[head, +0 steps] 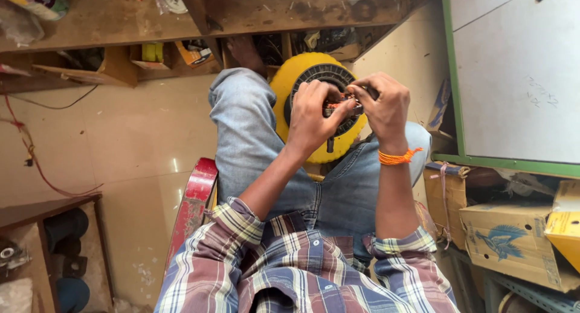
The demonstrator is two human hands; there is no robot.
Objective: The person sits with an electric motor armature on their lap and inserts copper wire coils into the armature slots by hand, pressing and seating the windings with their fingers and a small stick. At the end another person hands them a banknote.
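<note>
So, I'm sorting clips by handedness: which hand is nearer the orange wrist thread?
Right. The orange wrist thread is tied around the right hand's own wrist; the left hand is across the yellow disc, apart.

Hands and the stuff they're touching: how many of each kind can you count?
Hands: 2, left hand and right hand
Round yellow part with a dark ribbed middle: 1
Small dark piece with orange bits, pinched between both hands: 1
Orange thread wristband: 1
Total: 5

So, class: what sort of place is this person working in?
Probably a small repair workshop: cluttered wooden shelves, stacked cardboard boxes, and both hands, left and right, on a yellow motor part.
</note>
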